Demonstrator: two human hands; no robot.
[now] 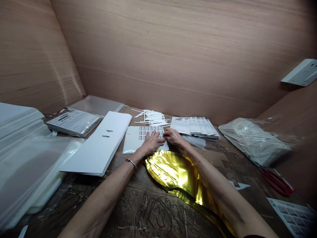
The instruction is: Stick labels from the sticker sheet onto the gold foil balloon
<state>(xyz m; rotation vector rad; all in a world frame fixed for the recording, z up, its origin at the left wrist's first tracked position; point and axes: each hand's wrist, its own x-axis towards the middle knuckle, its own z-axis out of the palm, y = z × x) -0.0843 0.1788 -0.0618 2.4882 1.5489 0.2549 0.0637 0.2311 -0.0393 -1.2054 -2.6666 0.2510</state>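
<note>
My left hand [154, 142] lies with fingers spread on a sheet of small printed stickers [143, 133]. That sheet rests on a white backing [131, 142] at the middle of the table. At the sheet's right edge, my right hand [172, 136] is closed in a pinch; whether a single sticker is between the fingertips is too small to tell. A shiny gold foil balloon [175, 172] lies flat just below both hands, its lower end partly under my right forearm.
White sticks [155, 116] lie behind the sheet, beside printed cards [183, 125]. To the left are a white card stack [99, 145], a wrapped pack [74, 121] and clear plastic bags [37, 172]. Red-handled scissors [277, 181], a plastic-wrapped bundle [255, 140] and another sticker sheet [292, 215] sit right.
</note>
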